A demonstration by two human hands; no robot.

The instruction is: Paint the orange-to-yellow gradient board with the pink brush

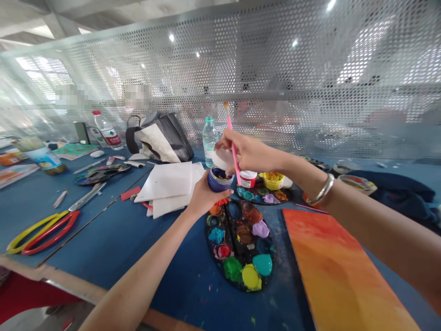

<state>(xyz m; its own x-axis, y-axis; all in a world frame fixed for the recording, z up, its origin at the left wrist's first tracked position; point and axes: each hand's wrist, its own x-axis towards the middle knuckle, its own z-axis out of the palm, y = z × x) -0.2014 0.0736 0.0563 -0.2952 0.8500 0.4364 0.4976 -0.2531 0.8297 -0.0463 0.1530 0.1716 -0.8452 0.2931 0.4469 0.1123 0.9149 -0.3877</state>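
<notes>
My left hand (203, 195) is wrapped round a small open jar of dark blue paint (219, 179), held above the round black palette (239, 248) full of coloured paint blobs. Just over the jar, my right hand (248, 151) grips a pink-handled paintbrush (232, 142) pointing upward, together with the jar's white lid (223, 158). A silver bangle (322, 191) sits on my right wrist. An orange-to-yellow painted canvas (341, 271) lies to the right of the palette.
A red-lidded paint jar (248, 178), a yellow pot (274, 180) and a second palette (263, 195) stand behind. White blank canvases (170, 184), a water bottle (209, 138), a black bag (161, 138), red and yellow scissors (44, 225) and a perforated metal screen (275, 78) surround the blue table (138, 248).
</notes>
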